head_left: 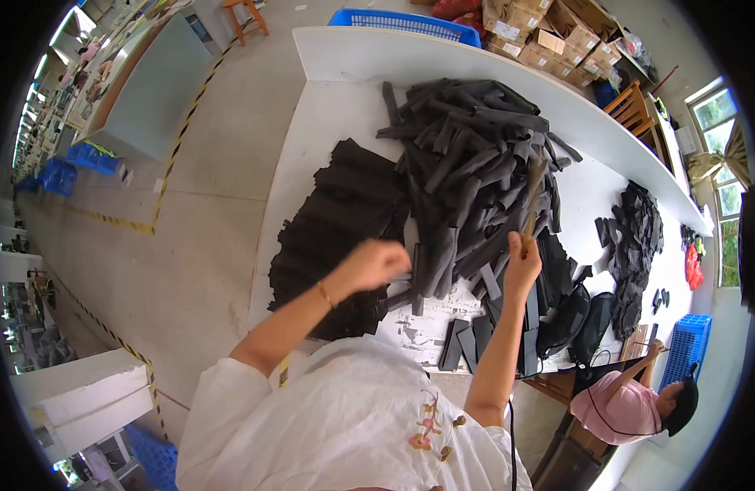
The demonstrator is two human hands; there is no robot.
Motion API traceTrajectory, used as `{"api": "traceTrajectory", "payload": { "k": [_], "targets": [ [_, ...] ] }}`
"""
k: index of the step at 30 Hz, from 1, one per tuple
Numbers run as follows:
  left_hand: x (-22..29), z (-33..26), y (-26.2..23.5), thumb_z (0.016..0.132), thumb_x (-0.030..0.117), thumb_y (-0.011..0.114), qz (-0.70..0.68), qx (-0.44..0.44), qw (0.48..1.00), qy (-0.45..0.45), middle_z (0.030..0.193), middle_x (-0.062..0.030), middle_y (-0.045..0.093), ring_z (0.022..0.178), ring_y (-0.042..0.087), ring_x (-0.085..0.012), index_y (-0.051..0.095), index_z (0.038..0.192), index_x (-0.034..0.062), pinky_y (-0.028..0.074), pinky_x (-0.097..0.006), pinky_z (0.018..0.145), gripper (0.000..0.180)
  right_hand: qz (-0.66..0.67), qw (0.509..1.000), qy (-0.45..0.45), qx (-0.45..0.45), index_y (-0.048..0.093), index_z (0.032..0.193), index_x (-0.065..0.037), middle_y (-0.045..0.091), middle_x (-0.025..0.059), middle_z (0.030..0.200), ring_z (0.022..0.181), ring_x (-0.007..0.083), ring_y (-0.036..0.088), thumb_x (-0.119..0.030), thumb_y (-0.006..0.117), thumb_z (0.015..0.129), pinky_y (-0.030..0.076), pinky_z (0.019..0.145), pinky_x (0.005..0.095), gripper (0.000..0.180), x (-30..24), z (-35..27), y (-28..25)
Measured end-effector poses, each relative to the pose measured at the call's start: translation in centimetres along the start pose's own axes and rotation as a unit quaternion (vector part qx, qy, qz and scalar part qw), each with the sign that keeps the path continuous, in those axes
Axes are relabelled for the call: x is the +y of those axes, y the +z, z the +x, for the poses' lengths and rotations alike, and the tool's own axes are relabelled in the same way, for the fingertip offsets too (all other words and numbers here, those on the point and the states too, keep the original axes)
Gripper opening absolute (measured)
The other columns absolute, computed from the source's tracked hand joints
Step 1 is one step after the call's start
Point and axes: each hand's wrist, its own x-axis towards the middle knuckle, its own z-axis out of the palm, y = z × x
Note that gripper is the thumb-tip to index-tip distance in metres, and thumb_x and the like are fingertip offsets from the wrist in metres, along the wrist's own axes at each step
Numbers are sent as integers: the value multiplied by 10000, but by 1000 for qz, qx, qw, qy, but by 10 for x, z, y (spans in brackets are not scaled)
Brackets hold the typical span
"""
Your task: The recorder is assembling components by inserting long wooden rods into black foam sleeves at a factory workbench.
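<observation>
a heap of fabric strips [476, 164] lies on the table [345, 57], flat stacked pieces [337, 221] to its left.

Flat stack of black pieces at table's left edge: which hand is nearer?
Left. The left hand sits at the flat stack's right edge; the right hand is farther right, holding a thin stick over the loose pile.

Black fabric strips [467, 164] heap on a white table [353, 57], beside blue crates [406, 20].

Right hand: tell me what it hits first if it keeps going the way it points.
The right hand, its grip shut on a thin wooden stick, points up into the pile of rolled black fabric pieces; likely that, though depth is unclear.
</observation>
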Motion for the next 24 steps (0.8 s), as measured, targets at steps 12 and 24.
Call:
{"api": "traceTrajectory", "payload": {
  "k": [12, 24],
  "targets": [
    [-129, 140, -108, 747, 167, 715, 218, 24, 975, -25, 959, -45, 651, 1069, 522, -274, 718, 857, 108, 442, -368, 923, 125, -171, 940, -1, -295, 590, 985, -53, 639, 155, 702, 645, 318, 644, -145, 554, 916, 480, 574, 380, 120, 28, -39, 25],
    [-77, 95, -120, 825, 193, 668, 182, 59, 978, 77, 1047, -16, 662, 1172, 483, -268, 725, 946, 115, 388, -373, 1001, 155, -218, 918, -105, -315, 600, 974, -70, 637, 150, 711, 660, 332, 635, -158, 584, 895, 481, 574, 399, 119, 0, -38, 44]
  ]
}}
